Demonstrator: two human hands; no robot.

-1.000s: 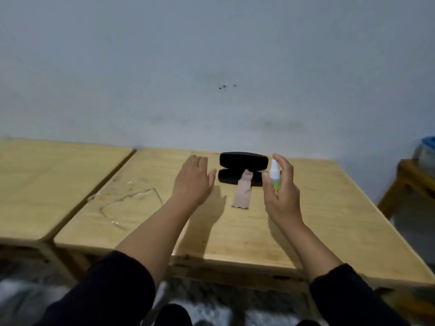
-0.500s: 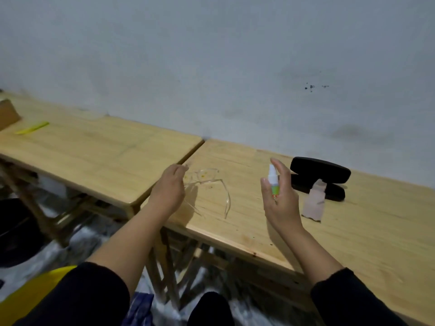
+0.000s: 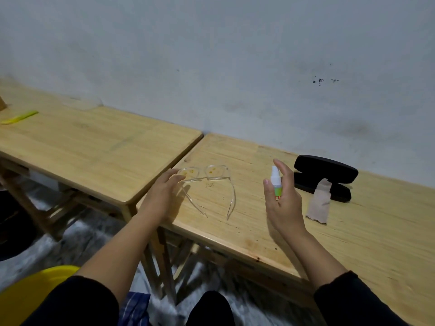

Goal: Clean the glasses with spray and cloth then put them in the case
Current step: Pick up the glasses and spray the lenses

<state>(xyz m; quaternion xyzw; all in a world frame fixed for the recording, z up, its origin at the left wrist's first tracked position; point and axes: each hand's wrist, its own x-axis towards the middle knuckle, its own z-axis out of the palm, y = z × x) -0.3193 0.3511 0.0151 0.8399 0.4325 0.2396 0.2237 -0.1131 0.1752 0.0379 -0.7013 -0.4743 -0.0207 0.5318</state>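
Observation:
Clear-framed glasses [image 3: 207, 177] lie on the right wooden table [image 3: 353, 231] with their arms unfolded toward me and yellowish spots on both lenses. My left hand [image 3: 162, 196] hovers just left of them, fingers spread, fingertips at the left lens rim. My right hand [image 3: 283, 203] holds a small white spray bottle [image 3: 275, 182] with a green label upright, forefinger over its top. A black glasses case [image 3: 327, 172] stands open by the wall. A beige cloth [image 3: 320, 203] hangs from the case's lower half onto the table.
A second wooden table [image 3: 94, 147] adjoins on the left, with a yellow-green strip [image 3: 18, 117] at its far left. A grey wall [image 3: 211, 55] runs behind both tables. A yellow seat edge [image 3: 28, 292] shows at bottom left.
The view has swung left, so the glasses sit mid-frame. My left hand has gone from near the case to the left lens. My right hand keeps the spray bottle.

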